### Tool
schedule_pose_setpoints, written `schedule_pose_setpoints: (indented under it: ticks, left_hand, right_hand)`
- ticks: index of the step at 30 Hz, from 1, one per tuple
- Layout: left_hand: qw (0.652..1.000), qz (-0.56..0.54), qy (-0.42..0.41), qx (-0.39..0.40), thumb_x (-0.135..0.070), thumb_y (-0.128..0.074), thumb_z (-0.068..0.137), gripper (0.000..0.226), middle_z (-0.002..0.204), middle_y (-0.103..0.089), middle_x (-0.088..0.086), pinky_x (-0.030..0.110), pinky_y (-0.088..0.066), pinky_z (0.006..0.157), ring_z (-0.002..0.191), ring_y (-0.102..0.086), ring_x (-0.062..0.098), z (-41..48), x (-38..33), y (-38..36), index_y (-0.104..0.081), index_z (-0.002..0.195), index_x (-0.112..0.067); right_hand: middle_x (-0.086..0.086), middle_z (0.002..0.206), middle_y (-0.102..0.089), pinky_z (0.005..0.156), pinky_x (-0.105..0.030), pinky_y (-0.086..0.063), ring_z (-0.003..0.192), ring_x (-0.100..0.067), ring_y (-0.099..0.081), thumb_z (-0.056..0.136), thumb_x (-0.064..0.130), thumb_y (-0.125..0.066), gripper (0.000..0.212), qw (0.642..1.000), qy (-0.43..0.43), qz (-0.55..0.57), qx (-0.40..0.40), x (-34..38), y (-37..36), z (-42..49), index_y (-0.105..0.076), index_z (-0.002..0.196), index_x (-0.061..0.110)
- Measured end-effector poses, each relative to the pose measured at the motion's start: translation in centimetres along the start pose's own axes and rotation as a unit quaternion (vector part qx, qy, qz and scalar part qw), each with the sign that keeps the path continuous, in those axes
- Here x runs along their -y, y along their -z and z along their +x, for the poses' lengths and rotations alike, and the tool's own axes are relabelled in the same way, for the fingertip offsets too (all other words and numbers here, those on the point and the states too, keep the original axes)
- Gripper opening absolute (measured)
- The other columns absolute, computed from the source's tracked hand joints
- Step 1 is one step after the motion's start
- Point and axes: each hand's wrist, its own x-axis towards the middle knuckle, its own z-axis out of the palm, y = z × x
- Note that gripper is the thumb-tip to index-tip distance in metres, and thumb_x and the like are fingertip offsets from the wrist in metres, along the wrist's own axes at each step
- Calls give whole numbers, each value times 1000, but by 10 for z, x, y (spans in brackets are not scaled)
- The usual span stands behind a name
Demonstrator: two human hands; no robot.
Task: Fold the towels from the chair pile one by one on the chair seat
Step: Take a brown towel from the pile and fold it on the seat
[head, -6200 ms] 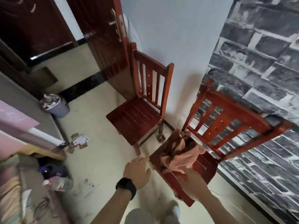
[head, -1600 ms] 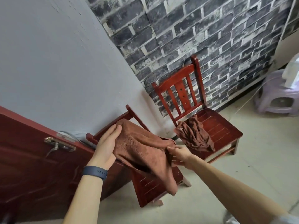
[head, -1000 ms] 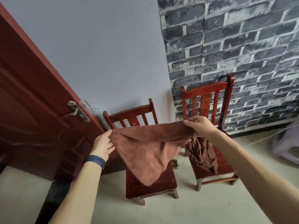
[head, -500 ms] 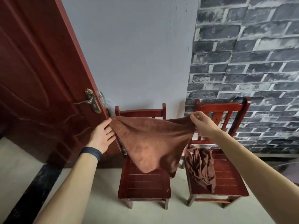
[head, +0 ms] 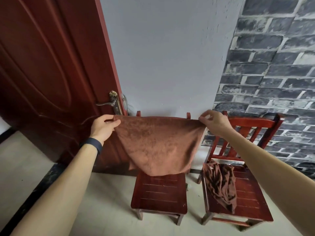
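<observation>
We hold the brown towel [head: 158, 143] spread by its top corners: our left hand [head: 104, 126] curls round one, our right hand [head: 214, 123] pinches the other, spare fingers loose. It hangs over the slatted seat of the left chair [head: 160, 193]. A crumpled towel [head: 219, 183] lies on the right chair [head: 252, 198]. Behind them stand a red door [head: 42, 74], a grey wall [head: 170, 57] and a brick-pattern wall [head: 272, 74].

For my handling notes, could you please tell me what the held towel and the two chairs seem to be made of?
The held towel looks like soft brown microfibre or terry: fuzzy nap, limp drape. The left chair and right chair look like red-stained, varnished wood: slatted seats with a slight sheen.
</observation>
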Motion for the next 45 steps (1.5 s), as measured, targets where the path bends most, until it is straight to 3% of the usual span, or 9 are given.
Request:
schedule_pose_setpoints:
  ticks: [9,14,18,25,28,32,37,42,45]
  left_hand:
    - [983,-162,55,60,-12,-70,87,32,108,-70,-1,33,-42,100,104,-61,15,15,-27,17,-69,117,-22]
    - [994,56,-67,62,-4,-77,79,39,105,-71,10,8,-46,73,85,-64,9,22,-25,21,-70,117,-11]
    - [966,231,-117,0,-26,-80,77,28,90,-73,-4,19,-45,81,88,-67,10,38,-25,27,-76,105,-25]
    - [912,324,-226,-106,-40,-71,85,22,99,-76,0,30,-51,82,100,-69,21,64,-25,29,-76,104,-31]
    - [903,325,-248,-132,-39,-71,86,21,96,-76,2,33,-52,80,94,-69,26,71,-15,28,-76,105,-33]
    - [883,363,-260,-144,-33,-71,87,17,88,-75,10,36,-47,79,82,-67,34,65,19,24,-76,103,-32]
    - [888,390,-228,-83,-29,-81,77,16,64,-70,10,36,-48,67,59,-64,34,45,124,26,-79,93,-31]
    - [869,447,-211,28,-20,-89,67,23,50,-63,9,32,-48,55,44,-58,30,12,205,21,-80,87,-25]
    - [848,481,-208,80,-17,-87,71,22,52,-65,7,33,-47,55,46,-59,30,3,241,16,-80,90,-24]
  right_hand:
    - [-4,102,-68,71,-28,-44,84,-15,-59,91,7,-65,19,930,-75,359,-18,27,-14,15,-72,101,22]
    - [1,103,-69,69,-15,-52,86,-11,-67,84,1,-70,44,982,17,182,-57,35,-13,13,-68,123,22]
    - [2,107,-68,90,-18,-41,95,-10,-60,89,5,-65,38,989,68,54,-117,44,-15,16,-70,123,21]
    - [-3,105,-76,103,-27,-49,96,-13,-68,88,11,-70,30,968,8,127,-218,49,-27,19,-76,115,22]
    - [2,103,-76,89,-9,-50,84,-1,-66,87,14,-73,29,937,-60,227,-258,53,-45,12,-76,114,23]
    - [-2,111,-75,98,-16,-43,104,-13,-68,90,14,-71,30,967,-35,124,-222,34,-83,-7,-74,119,17]
    - [-1,94,-78,81,-35,-56,83,-19,-71,85,12,-75,19,981,27,-49,-184,-27,-131,-66,-79,102,18]
    - [2,81,-77,71,-2,-44,68,-4,-67,78,7,-82,20,988,-58,-47,-132,-80,-181,-135,-81,95,18]
    - [28,75,-71,72,0,-41,75,8,-66,78,10,-82,17,990,-87,-26,-104,-99,-200,-168,-80,94,16]
